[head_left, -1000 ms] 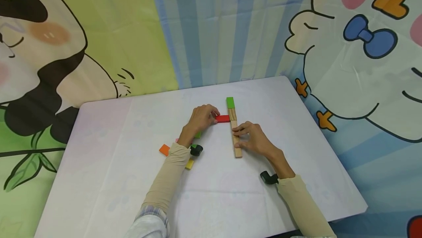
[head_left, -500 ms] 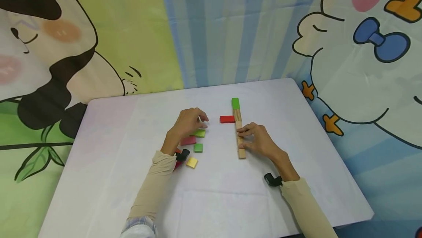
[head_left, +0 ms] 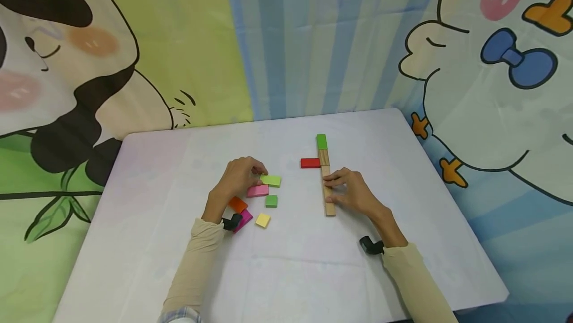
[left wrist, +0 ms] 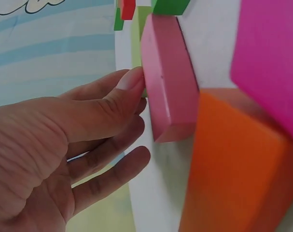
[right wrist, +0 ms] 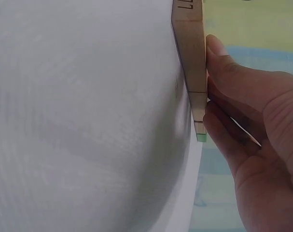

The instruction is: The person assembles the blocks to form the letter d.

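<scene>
At the left end of a light green block (head_left: pixel 271 180), my left hand (head_left: pixel 235 178) pinches with thumb and fingertips. In the left wrist view, the thumb of my left hand (left wrist: pixel 83 130) lies beside a pink block (left wrist: pixel 168 72), over part of the light green one. Thumb and fingertips of my right hand (head_left: pixel 358 194) touch the right side of a row of wooden blocks (head_left: pixel 330 208). In the right wrist view, my right hand (right wrist: pixel 262 111) is against these wooden blocks (right wrist: pixel 190 53). A green block (head_left: pixel 321 142) tops the row, and a red block (head_left: pixel 310 163) sticks out left.
Near the left hand lie an orange block (head_left: pixel 238 204), a magenta block (head_left: pixel 243 220), a small green block (head_left: pixel 271 201) and a yellow block (head_left: pixel 262 220). The white table (head_left: pixel 403 163) meets patterned cloth (head_left: pixel 309 39) along its far edge.
My left hand has let go of the red block and moved left and slightly nearer to the light green block. My right hand stays by the wooden row. The head view has shifted slightly.
</scene>
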Action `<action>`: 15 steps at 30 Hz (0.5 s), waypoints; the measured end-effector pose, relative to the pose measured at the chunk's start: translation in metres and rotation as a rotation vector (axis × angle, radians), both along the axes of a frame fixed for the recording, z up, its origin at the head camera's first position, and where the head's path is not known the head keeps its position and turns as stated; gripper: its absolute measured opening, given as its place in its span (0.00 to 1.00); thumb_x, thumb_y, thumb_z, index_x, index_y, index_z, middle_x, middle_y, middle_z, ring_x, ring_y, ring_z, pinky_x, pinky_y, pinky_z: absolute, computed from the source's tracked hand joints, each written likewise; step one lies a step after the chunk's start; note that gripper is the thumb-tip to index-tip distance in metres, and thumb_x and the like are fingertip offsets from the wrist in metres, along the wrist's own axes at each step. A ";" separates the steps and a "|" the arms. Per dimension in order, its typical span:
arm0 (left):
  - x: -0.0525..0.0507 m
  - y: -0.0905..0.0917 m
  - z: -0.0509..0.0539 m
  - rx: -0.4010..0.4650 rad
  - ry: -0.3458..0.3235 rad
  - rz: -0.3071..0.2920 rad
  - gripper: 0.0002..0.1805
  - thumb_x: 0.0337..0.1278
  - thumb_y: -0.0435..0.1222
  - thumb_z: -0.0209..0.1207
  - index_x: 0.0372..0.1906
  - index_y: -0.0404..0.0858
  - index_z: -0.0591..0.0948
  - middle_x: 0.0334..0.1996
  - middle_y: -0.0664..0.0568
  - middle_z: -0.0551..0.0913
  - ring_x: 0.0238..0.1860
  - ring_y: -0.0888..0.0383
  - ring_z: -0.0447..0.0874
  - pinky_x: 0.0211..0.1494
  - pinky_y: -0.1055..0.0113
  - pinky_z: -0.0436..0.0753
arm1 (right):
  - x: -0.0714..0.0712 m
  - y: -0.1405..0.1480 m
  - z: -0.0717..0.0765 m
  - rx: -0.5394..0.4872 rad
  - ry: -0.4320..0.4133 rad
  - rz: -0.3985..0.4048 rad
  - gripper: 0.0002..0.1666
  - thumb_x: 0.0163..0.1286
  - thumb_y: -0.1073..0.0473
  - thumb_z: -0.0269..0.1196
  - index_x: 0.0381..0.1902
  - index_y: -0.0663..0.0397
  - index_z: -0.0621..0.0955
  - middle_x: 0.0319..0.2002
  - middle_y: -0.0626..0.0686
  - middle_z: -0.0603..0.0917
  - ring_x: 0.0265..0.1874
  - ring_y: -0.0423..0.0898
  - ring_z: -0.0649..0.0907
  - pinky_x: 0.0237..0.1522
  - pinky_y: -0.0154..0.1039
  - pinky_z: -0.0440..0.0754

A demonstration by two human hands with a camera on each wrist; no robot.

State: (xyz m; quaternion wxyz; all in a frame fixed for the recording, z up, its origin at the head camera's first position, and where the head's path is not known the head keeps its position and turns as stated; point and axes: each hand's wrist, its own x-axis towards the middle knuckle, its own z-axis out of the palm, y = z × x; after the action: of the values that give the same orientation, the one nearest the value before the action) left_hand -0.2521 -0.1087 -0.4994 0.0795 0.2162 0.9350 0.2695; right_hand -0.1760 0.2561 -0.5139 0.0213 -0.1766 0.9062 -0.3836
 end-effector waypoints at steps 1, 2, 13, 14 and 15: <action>0.000 0.000 -0.001 0.001 0.003 0.005 0.12 0.61 0.30 0.75 0.45 0.49 0.95 0.41 0.57 0.94 0.47 0.54 0.89 0.57 0.51 0.83 | 0.000 -0.001 0.000 -0.004 -0.007 0.001 0.28 0.56 0.64 0.84 0.55 0.63 0.91 0.60 0.56 0.91 0.63 0.60 0.85 0.69 0.60 0.82; 0.000 0.000 -0.002 0.002 0.009 0.008 0.11 0.60 0.31 0.76 0.44 0.49 0.95 0.40 0.57 0.94 0.46 0.54 0.89 0.56 0.52 0.83 | -0.001 -0.001 0.000 -0.008 -0.011 0.004 0.28 0.56 0.64 0.84 0.55 0.63 0.91 0.60 0.56 0.91 0.63 0.60 0.85 0.69 0.60 0.82; 0.000 0.007 -0.010 0.016 0.084 0.063 0.12 0.58 0.41 0.81 0.45 0.46 0.94 0.37 0.55 0.93 0.42 0.55 0.88 0.53 0.53 0.82 | -0.001 -0.001 -0.002 -0.003 0.007 0.003 0.28 0.55 0.64 0.85 0.55 0.63 0.91 0.59 0.56 0.92 0.62 0.59 0.86 0.68 0.60 0.83; 0.000 0.008 -0.010 0.010 0.100 0.067 0.12 0.58 0.42 0.81 0.45 0.45 0.94 0.37 0.55 0.93 0.41 0.55 0.88 0.51 0.54 0.82 | -0.001 -0.001 -0.001 -0.005 0.008 0.003 0.28 0.56 0.64 0.85 0.55 0.63 0.91 0.59 0.56 0.92 0.62 0.59 0.86 0.68 0.60 0.83; 0.000 0.010 -0.010 0.003 0.114 0.073 0.12 0.57 0.42 0.81 0.44 0.45 0.94 0.36 0.55 0.93 0.40 0.55 0.88 0.49 0.55 0.83 | -0.001 -0.001 -0.001 -0.005 0.006 0.003 0.28 0.56 0.64 0.84 0.55 0.63 0.91 0.60 0.56 0.92 0.62 0.59 0.86 0.68 0.60 0.83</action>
State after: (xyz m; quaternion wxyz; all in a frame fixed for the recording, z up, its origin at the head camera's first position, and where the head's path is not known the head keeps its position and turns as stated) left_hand -0.2518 -0.0992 -0.5097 0.0159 0.1969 0.9450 0.2607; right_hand -0.1769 0.2550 -0.5154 0.0188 -0.1789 0.9051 -0.3853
